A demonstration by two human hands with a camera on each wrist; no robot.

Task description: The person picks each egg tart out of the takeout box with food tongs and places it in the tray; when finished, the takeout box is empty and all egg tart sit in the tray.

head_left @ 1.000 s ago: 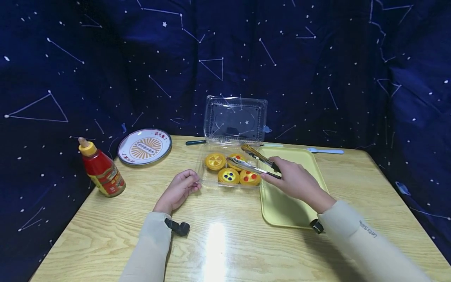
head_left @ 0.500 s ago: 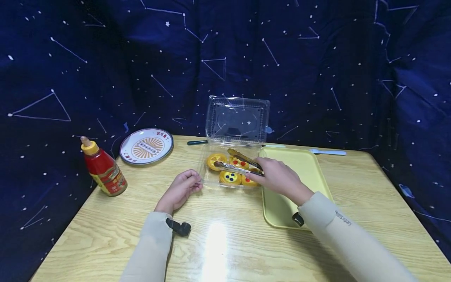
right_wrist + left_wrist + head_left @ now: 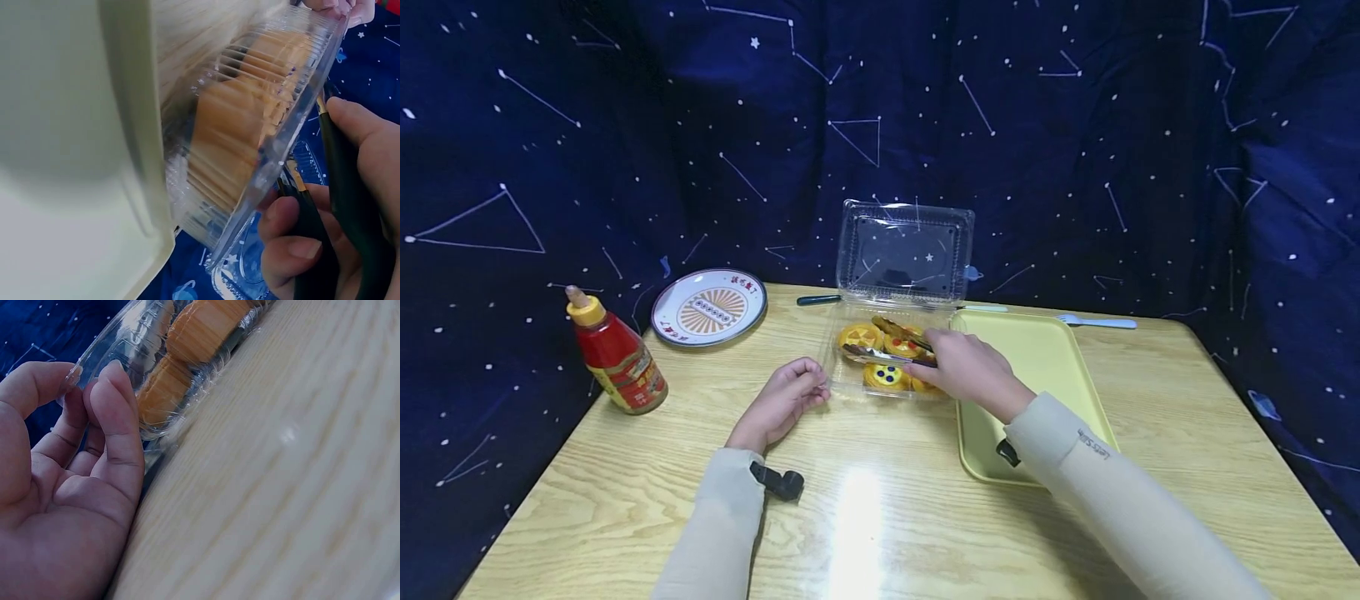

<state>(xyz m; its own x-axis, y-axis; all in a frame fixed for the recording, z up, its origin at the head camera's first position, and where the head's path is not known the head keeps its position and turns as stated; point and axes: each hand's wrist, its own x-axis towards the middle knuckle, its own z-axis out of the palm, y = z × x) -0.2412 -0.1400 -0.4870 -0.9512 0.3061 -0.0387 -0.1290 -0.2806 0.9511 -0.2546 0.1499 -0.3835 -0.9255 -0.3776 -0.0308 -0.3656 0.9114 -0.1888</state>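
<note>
Jutting beyond right fingers (image 3: pixel 289 255): tongs (image 3: pixel 351 187)

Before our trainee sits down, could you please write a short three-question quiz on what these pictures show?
1. Open question: which of the two hands grips the tongs?
2. True or false: the lid of the clear container is closed over the pastries.
3. Multiple choice: in the head view, where does the yellow tray lie relative to the container? (a) To its left (b) To its right (c) Inside it

Key:
1. The right hand.
2. False; the lid stands open.
3. b
</note>
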